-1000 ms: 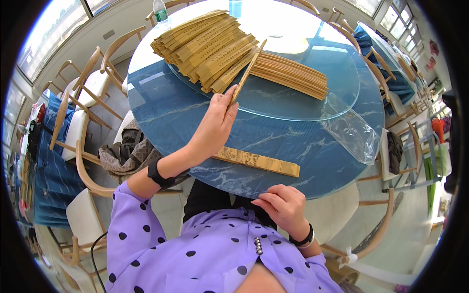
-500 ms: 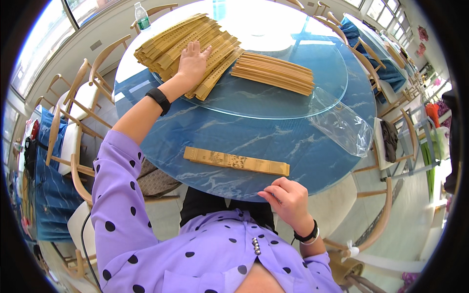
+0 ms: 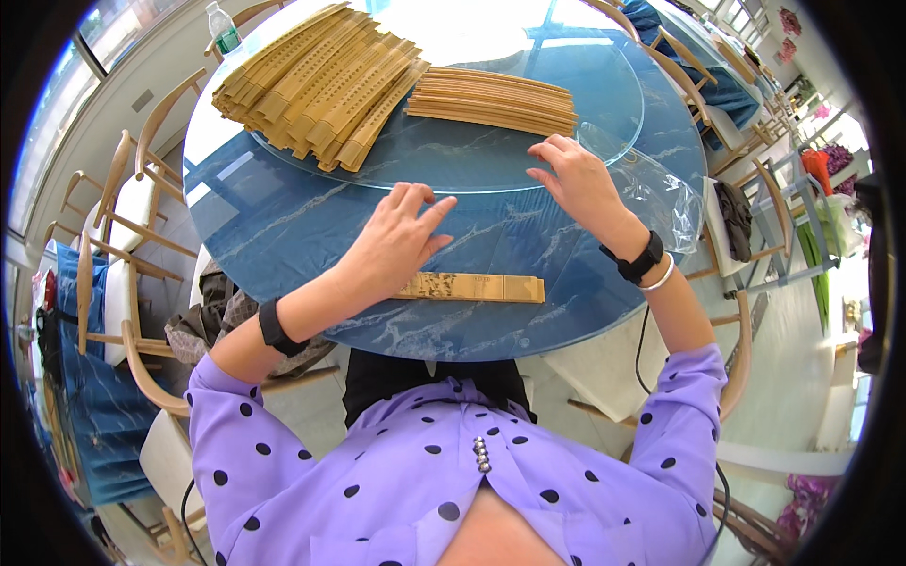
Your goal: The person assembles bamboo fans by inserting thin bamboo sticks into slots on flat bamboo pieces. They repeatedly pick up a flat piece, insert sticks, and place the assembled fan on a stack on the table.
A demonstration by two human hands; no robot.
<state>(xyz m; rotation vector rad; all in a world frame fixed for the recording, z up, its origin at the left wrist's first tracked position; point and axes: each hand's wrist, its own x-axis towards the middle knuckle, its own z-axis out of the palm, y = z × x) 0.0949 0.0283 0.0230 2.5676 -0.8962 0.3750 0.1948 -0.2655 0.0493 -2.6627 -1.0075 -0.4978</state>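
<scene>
My left hand (image 3: 398,234) hovers over the near part of the table, its thumb apart from the fingers and nothing in it. Under and beside it lies a flat gold strip (image 3: 495,288) with dark print, its left end hidden by the hand. My right hand (image 3: 578,184) is raised near the turntable's edge, thumb and forefinger apart, also without anything in it. Farther off, a fanned pile of gold printed strips (image 3: 316,90) rests on the left of the glass turntable (image 3: 462,170). Right of it sits a row of slim tan strips (image 3: 491,99) stacked side by side.
A crumpled clear plastic bag (image 3: 656,193) lies on the right of the round blue marbled table (image 3: 283,241). At the back left stands a plastic bottle (image 3: 224,30). Wooden chairs (image 3: 109,203) surround the table, and a brown patterned bag (image 3: 222,316) is at its left.
My left hand has left the gold pile and come back toward the near strip. My right hand has risen forward from the table's near edge. The near strip's printed end now shows at right.
</scene>
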